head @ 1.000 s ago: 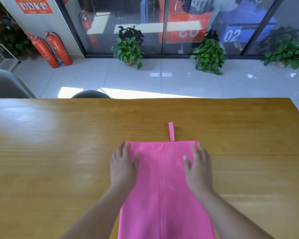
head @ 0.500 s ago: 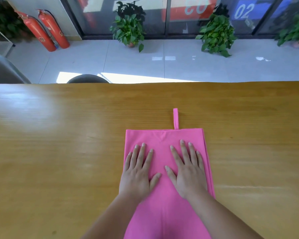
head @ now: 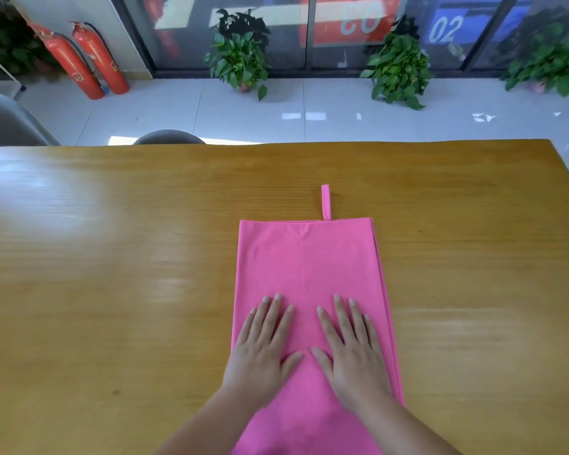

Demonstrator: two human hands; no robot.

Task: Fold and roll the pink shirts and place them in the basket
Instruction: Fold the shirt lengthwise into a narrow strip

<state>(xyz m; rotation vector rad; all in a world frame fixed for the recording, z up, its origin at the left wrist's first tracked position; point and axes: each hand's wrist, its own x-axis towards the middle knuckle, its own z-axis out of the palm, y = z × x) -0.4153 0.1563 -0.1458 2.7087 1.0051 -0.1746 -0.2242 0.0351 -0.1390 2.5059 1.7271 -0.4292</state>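
Surface (head: pixel 112 290): wood with a glare patch on its left part. A broad band of wood lay between the left frame border and the shirt's left edge. Grey chair backs (head: pixel 168 138) showed just past the far edge at left.

Pink shirt (head: pixel 309 264) lay flat on the surface, right of centre. It was folded into a long narrow strip running away from the person, and its near end ran out of frame at the bottom. Its left edge was one straight fold.

Left hand (head: pixel 263 351) lay palm down on the near-left part of the shirt, fingers straight and slightly spread, gripping nothing.

The shirt's far edge was straight and square-cornered, well short of the surface's far edge. A thin pink strap (head: pixel 325 201) stuck out past it.

Right hand (head: pixel 353 354) lay palm down beside the left, thumbs near but apart, fingers flat, holding nothing.

The shirt's right edge showed stacked layers, slightly offset. Beyond it, wood ran to the surface's right edge, which slanted across the upper right.
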